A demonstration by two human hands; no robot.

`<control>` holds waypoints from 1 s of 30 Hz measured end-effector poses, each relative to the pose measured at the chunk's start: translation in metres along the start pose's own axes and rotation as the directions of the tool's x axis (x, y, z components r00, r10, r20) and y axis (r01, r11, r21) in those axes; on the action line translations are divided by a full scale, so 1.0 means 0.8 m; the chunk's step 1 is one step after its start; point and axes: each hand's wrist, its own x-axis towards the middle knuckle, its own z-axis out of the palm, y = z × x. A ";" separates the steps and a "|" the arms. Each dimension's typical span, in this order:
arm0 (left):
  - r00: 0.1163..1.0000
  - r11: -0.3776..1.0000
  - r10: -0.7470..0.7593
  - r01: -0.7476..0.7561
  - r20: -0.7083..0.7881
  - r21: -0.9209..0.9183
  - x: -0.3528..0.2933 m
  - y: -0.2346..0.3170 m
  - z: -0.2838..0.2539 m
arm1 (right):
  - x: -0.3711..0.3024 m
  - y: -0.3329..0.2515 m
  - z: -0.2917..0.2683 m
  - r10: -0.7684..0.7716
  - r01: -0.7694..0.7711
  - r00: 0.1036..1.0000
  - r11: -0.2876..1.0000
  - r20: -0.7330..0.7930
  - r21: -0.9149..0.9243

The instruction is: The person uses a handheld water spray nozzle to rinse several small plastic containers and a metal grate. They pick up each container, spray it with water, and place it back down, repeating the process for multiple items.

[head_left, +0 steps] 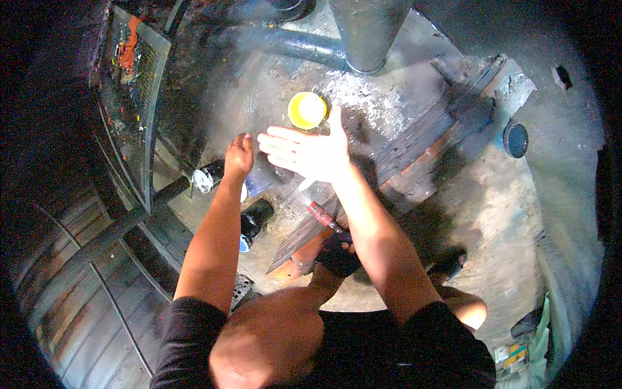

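Fingers on our right hand (311,153) are straight and slightly fanned, thumb out away from us, palm up toward the camera, bare. On our left hand (240,159) we get only an edge-on view: fingertips point away from us, can't tell how far they curl.

Left to right. Far left, upper: dark metal frame with a mesh panel (151,71), orange-red smear (129,45) on it. Beside our left forearm, toward the frame: dark container with a white end (203,181). Our left hand is up near mid-view, fingertips just short of the right hand's; gap visible between them. On the other side of that forearm, lower: black cylinder (259,214) with a blue-and-white end.

Centre: yellow tub (307,110) with pale contents, just past our right fingers and left of the thumb tip. We can't tell contact from this angle. Below the right palm, nearer us: red-and-dark hand tool (321,213), by our dark shoe (338,255).

Right of that: weathered dark board (414,139) running diagonally, pale powder (363,97) on the floor beyond. Far right: round dark lid-like disc (516,139).
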 end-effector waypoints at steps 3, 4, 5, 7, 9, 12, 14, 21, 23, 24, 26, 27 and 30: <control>1.000 0.999 0.018 -0.018 -0.007 -0.036 0.002 0.003 0.009 | -0.010 0.001 -0.014 0.055 0.096 0.917 0.931 0.395 -0.352; 1.000 1.000 -0.007 0.007 0.004 -0.030 0.000 0.016 0.006 | -0.015 -0.001 -0.011 0.055 0.115 0.918 0.910 0.392 -0.398; 0.999 0.999 -0.030 0.031 0.015 -0.025 -0.002 0.027 0.008 | -0.018 -0.003 -0.009 0.087 0.128 0.889 0.896 0.449 -0.426; 1.000 1.000 0.027 -0.028 0.015 0.011 0.007 -0.010 0.005 | -0.007 0.007 0.008 0.169 0.147 0.796 0.877 0.581 -0.457; 1.000 1.000 -0.011 0.011 0.029 0.001 0.003 -0.007 0.010 | -0.013 0.006 0.021 0.226 0.105 0.806 0.855 0.547 -0.507; 0.994 0.997 -0.069 0.067 0.083 0.023 -0.005 0.006 0.010 | -0.020 0.009 0.048 0.245 0.092 0.846 0.808 0.474 -0.582; 0.993 0.997 -0.081 0.082 0.082 -0.005 -0.005 0.015 0.010 | -0.017 -0.008 0.021 0.223 0.049 0.934 0.698 0.281 -0.715; 0.999 1.000 -0.029 0.029 0.021 0.007 -0.002 0.017 0.019 | 0.030 -0.001 -0.080 -0.576 -0.681 0.574 0.059 -0.582 -0.730; 0.999 0.999 -0.031 0.030 0.011 0.025 -0.010 0.020 0.015 | 0.029 0.007 -0.074 -0.384 -0.768 0.521 0.179 -0.762 -0.615; 1.000 1.000 -0.019 0.019 0.006 0.022 -0.009 0.020 0.016 | 0.030 0.013 -0.084 -0.350 -0.761 0.504 0.253 -0.790 -0.598; 1.000 1.000 0.003 -0.003 -0.004 0.015 -0.005 0.019 0.016 | 0.024 0.014 -0.101 -0.336 -0.763 0.441 0.348 -0.832 -0.544; 1.000 1.000 -0.014 0.014 0.000 0.022 -0.005 0.017 0.015 | 0.022 0.013 -0.105 -0.301 -0.773 0.432 0.362 -0.850 -0.521; 0.999 0.998 -0.048 0.048 0.013 0.043 -0.007 0.015 0.014 | 0.017 0.006 -0.115 -0.210 -0.799 0.409 0.387 -0.888 -0.460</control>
